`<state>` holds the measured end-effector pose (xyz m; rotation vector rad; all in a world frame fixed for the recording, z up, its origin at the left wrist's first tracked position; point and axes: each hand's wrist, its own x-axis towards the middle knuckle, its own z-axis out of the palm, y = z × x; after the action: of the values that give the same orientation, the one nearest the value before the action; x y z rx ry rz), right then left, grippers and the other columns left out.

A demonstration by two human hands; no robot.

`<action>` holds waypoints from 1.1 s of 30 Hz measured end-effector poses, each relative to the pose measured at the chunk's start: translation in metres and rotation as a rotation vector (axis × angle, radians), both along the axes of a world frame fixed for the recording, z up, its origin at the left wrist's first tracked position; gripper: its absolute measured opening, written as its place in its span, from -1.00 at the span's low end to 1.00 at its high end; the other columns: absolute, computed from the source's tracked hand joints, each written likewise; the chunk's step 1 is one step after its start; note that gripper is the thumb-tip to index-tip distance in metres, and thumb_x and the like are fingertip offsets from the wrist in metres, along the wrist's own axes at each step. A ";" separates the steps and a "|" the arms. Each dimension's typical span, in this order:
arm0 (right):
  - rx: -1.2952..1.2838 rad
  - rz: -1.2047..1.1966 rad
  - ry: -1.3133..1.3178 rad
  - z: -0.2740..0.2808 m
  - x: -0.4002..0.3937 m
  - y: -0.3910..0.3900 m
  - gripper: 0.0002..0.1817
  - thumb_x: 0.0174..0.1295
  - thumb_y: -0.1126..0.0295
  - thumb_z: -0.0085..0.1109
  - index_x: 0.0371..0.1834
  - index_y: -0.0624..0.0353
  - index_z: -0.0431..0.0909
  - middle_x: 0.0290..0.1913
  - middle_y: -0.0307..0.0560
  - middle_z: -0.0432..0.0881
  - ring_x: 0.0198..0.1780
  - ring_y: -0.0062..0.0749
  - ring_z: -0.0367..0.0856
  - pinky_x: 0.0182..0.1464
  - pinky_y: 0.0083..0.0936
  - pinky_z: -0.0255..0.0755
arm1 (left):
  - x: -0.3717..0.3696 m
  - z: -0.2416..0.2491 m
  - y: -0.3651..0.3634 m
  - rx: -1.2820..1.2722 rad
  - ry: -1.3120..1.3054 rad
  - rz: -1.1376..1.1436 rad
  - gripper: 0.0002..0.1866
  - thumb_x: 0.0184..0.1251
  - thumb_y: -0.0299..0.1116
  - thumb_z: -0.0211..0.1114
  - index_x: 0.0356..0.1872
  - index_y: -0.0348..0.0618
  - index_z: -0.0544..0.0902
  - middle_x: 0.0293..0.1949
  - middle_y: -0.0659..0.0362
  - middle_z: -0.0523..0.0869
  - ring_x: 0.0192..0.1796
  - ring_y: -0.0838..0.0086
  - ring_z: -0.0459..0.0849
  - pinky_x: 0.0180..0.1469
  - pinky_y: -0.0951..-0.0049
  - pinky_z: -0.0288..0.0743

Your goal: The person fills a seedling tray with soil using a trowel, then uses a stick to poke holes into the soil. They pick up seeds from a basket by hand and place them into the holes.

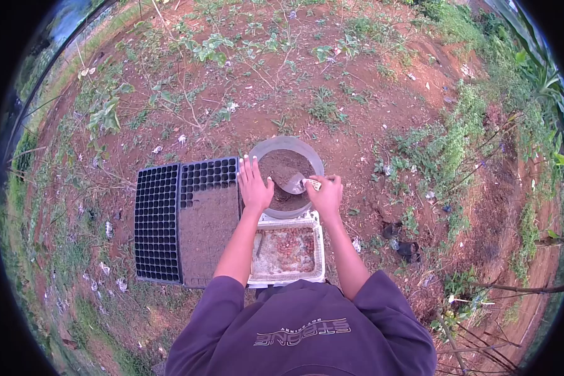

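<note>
A trowel with a pale handle is gripped in my right hand, its blade lying in the dark soil of a round grey tub. My left hand is stretched flat with fingers apart, between the tub's left rim and a black seedling tray. Brown soil covers most of that tray's cells, while the rows at its far end show as open holes. Beside it on the left lies a second seedling tray, its cells bare and black.
Nearest my body, below the tub, sits a white rectangular plastic tray with pale and reddish bits inside. Reddish earth with weeds surrounds everything. Dry sticks jut in at the right, and dark objects lie on the ground there.
</note>
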<state>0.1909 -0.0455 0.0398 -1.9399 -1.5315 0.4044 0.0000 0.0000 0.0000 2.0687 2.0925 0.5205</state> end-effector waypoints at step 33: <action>0.204 0.081 -0.131 -0.016 -0.007 -0.012 -0.66 0.01 0.20 0.41 -0.17 0.11 0.72 -0.20 -0.04 0.72 0.15 -0.10 0.37 0.21 -0.22 0.20 | -0.001 -0.001 -0.004 0.006 0.022 -0.012 -0.16 0.20 -0.20 0.22 0.49 -0.15 0.05 0.53 -0.06 -0.08 0.57 0.08 -0.16 0.52 0.03 -0.13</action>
<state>0.1841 -0.0576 0.0242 -1.7793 -1.6695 0.1499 -0.0007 -0.0036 -0.0006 2.0984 2.0914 0.5048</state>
